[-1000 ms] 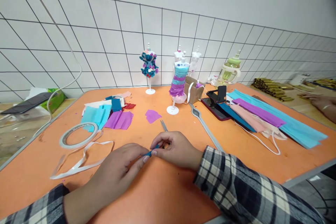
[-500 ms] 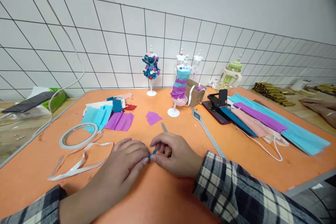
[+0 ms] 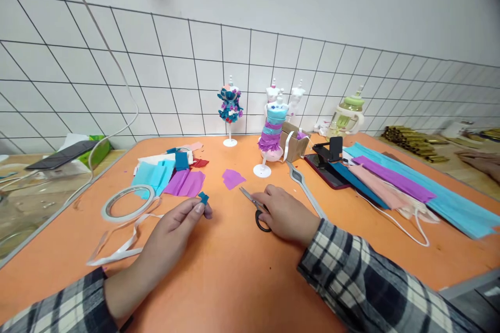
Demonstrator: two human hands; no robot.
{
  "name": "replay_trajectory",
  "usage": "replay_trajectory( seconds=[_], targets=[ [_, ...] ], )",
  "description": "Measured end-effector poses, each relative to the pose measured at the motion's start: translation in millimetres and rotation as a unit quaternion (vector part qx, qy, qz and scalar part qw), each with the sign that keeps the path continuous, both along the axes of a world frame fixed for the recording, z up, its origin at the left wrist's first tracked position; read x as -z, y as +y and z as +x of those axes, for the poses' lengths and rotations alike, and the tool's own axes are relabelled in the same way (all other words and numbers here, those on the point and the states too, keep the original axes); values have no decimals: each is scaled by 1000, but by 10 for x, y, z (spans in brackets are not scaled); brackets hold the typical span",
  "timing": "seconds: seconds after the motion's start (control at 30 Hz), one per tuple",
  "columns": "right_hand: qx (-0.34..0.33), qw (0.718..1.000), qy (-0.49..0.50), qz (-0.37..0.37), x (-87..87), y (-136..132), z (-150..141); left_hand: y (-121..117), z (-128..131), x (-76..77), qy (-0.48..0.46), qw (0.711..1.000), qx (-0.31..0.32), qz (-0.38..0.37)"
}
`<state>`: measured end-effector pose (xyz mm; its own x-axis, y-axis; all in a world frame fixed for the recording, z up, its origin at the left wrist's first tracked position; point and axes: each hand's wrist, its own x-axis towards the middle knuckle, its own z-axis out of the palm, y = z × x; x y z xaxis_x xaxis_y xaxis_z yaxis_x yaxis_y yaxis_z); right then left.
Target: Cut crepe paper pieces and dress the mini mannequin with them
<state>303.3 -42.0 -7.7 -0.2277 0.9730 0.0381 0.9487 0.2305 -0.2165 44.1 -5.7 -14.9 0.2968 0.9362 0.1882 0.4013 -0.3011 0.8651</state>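
The right hand (image 3: 287, 215) covers part of the scissors' handles (image 3: 262, 220). Over on the far right, the other person's hand (image 3: 479, 160) is blurry and cut off by the edge. The front mini dress form (image 3: 274, 127) hides part of the pale ones behind it.

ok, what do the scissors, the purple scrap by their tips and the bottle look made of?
Scissors: probably steel blades, grey sheen; black handles, likely plastic. Purple scrap: matte, thin-looking, maybe crepe paper. Bottle: see-through, glossy, so glass or clear plastic.
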Motion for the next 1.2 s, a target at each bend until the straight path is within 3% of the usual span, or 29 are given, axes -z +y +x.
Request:
replay_trajectory(
  seconds=[0.1, 0.27, 0.43, 0.6, 0.7, 0.8, 0.83, 0.87, 1.03, 1.2],
  targets=[
    [59, 995, -72, -26, -75, -82, -82, 13, -4, 34, -23, 999, 23, -19],
    [34, 986, -150, -69, -95, -206, -303, 61, -40, 156, -94, 991, 32, -87],
    [78, 994, -67, -20, -36, -156, -225, 89, -48, 211, -214, 969, 0, -121],
    [33, 989, 146, -16, 11, -8, -58, 86, -20, 178, -237, 959, 16, -153],
    [9, 949, 306, -78, 72, -9, -130, 78, -11, 163, -242, 959, 24, -144],
    [-45, 865, 444, -231, 111, -96, -287, 59, -10, 157, -228, 963, 40, -140],
    [-53, 851, 458, -252, 113, -131, -334, 51, -10, 156, -221, 964, 51, -139],
    [-56, 853, 458, -245, 108, -162, -373, 43, -12, 155, -218, 964, 61, -139],
    [-82, 919, 353, -154, 23, -249, -418, 34, -52, 172, -238, 954, 104, -149],
    [-90, 927, 328, -160, 19, -279, -422, 31, -74, 160, -183, 966, 127, -127]
  ],
)
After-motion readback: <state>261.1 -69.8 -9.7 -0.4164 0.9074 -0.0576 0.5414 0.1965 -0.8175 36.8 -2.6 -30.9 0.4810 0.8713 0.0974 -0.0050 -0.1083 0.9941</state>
